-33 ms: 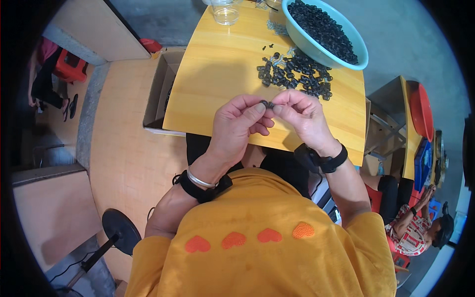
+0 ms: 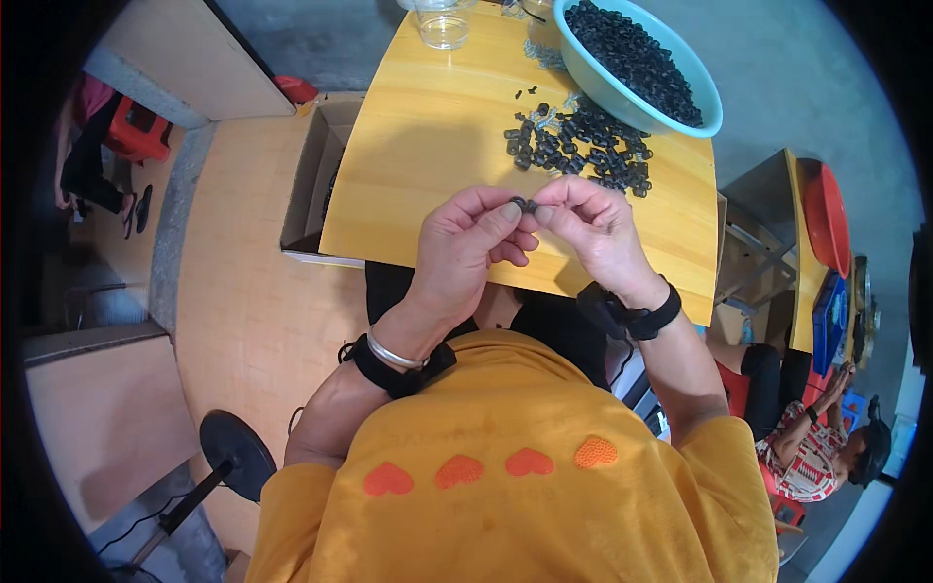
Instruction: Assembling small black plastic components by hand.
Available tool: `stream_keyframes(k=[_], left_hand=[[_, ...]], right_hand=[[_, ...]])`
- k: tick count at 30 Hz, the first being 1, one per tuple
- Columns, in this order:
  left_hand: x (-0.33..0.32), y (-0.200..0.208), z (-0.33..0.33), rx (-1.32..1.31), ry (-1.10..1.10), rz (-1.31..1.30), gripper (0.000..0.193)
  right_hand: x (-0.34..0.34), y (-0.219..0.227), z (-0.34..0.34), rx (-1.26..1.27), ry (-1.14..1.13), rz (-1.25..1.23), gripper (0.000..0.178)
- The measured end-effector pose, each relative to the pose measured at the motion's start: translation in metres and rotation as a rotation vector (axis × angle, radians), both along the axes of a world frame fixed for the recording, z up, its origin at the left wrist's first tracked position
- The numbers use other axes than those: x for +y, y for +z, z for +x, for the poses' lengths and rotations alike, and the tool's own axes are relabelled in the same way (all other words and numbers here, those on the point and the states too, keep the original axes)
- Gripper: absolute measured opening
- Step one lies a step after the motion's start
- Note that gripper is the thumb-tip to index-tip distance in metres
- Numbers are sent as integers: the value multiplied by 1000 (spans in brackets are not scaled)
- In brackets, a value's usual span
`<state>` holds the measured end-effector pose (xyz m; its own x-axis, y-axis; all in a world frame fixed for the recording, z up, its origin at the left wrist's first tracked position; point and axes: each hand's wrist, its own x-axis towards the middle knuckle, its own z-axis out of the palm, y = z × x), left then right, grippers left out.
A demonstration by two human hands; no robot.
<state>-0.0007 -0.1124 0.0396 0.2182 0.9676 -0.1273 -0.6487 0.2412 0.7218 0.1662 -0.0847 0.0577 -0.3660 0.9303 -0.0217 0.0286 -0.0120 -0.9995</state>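
Observation:
Above the table's near edge, my left hand and my right hand meet fingertip to fingertip. Between them is a small black plastic part, pinched by thumb and fingers from both sides. Its exact kind is too small to make out, and the fingertips cover much of it. Just beyond my hands, a loose pile of similar black plastic parts lies on the yellow wooden table. A light blue basin behind the pile is heaped with small black parts.
Silvery screw-like pieces lie left of the basin. A clear plastic cup stands at the table's far left, and a cardboard box is beside the table. At right, another person sits by a table with a red basin.

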Motion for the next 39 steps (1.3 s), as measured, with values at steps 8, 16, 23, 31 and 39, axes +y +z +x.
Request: stream_keyframes(k=[8, 16, 23, 31, 39], left_hand=[[0, -2, -2, 58, 14, -19, 16], [1, -2, -3, 83, -52, 22, 13], [-1, -3, -1, 89, -62, 43, 12], [-4, 5, 1, 148, -55, -17, 14], [-6, 2, -2, 161, -62, 4, 14]], right_hand=[[4, 6, 1, -280, 38, 316, 12], [3, 8, 1, -135, 58, 65, 13], [-5, 16, 3, -185, 71, 45, 13], [-12, 8, -9, 84, -177, 139, 12], [-14, 1, -17, -125, -194, 450, 8]])
